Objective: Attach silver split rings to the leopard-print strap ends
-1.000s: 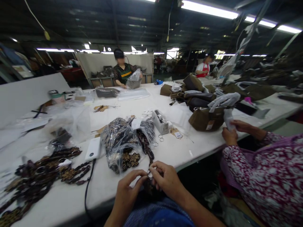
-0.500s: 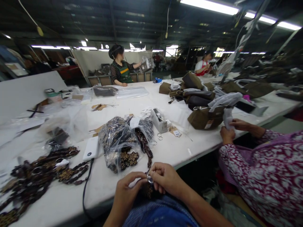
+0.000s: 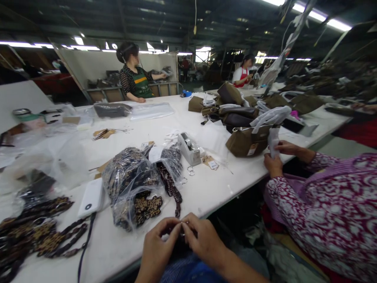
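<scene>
My left hand [image 3: 161, 243] and my right hand [image 3: 203, 237] meet at the table's front edge, fingertips pinched together. Between them is a small metal ring [image 3: 182, 235], mostly covered by the fingers. A dark braided strap [image 3: 171, 184] runs from the plastic bag on the table down to just behind my fingertips; whether it joins the ring I cannot tell. Just beyond my hands lies that clear plastic bag [image 3: 123, 169], filled with leopard-print pieces, with a leopard-print flower [image 3: 151, 206] showing at its opening.
Loose metal rings [image 3: 191, 171] lie near a grey tape dispenser [image 3: 189, 148]. To the left are a white power bank [image 3: 90, 196] with a black cable and a heap of braided straps [image 3: 26, 236]. On the right a co-worker handles an olive handbag [image 3: 247, 141]; another person stands across the table.
The view has swung left to right, so the table things sit further left. My fingertips have come closer together, and the ring, plain to see before, is now mostly hidden.
</scene>
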A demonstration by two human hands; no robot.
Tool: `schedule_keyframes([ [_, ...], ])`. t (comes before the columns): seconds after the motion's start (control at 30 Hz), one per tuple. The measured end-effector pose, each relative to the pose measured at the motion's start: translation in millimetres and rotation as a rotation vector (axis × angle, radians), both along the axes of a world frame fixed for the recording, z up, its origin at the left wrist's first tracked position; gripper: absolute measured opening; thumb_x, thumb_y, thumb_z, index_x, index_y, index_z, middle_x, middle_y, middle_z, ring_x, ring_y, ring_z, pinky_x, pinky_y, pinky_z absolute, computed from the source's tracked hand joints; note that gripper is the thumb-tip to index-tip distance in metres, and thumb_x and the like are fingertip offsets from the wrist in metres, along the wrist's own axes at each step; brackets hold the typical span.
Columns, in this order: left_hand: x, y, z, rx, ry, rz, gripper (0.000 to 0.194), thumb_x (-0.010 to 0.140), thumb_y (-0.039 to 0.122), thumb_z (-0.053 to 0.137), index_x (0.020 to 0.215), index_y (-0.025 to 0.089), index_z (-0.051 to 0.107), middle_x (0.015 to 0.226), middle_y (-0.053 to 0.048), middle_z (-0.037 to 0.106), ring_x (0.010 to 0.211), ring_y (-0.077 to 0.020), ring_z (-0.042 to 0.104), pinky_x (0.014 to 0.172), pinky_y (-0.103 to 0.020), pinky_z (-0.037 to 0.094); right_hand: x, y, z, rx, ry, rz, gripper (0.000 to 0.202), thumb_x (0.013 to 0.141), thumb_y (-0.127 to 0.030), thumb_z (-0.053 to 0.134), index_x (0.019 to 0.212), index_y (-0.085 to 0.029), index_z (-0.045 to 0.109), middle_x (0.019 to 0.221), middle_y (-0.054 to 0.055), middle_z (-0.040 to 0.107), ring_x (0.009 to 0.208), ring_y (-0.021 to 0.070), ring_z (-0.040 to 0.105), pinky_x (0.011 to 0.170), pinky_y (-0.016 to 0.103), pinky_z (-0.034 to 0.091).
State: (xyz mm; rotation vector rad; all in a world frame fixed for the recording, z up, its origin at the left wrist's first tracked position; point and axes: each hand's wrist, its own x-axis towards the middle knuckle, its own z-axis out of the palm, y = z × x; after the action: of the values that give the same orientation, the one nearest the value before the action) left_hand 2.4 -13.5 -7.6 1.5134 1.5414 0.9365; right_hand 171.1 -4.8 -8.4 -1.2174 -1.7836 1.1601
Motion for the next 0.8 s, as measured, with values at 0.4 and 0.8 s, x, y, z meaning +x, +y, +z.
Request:
schedule_keyframes([
  [0.4, -14, 125, -15.2, 0.145, 0.562, 0.044, 0.028, 0.088, 0.029, 0.056, 0.113, 0.018, 0.063, 0.103, -0.01, 0.073, 0.08, -0.0229, 0.07, 0.075, -0.033, 0.053, 8, 55, -31.1, -0.168, 0.074, -0.201, 0.031, 0.096, -0.046, 0.048, 0.094, -0.02, 0.065, 0.058, -0.001, 0.063, 0.048, 0.0143, 0.059, 0.052, 0.022, 0.044],
  [0.8, -9, 118, -3.0, -0.084, 0.66, -0.09, 0.036, 0.081, 0.02, 0.061, 0.116, 0.023, 0.059, 0.094, -0.001, 0.076, 0.08, -0.0196, 0.07, 0.067, -0.025, 0.045, 28, 53, -36.9, -0.107, 0.11, -0.194, 0.03, 0.096, -0.044, 0.049, 0.097, -0.02, 0.067, 0.06, 0.0, 0.065, 0.053, 0.0159, 0.062, 0.056, 0.025, 0.046],
])
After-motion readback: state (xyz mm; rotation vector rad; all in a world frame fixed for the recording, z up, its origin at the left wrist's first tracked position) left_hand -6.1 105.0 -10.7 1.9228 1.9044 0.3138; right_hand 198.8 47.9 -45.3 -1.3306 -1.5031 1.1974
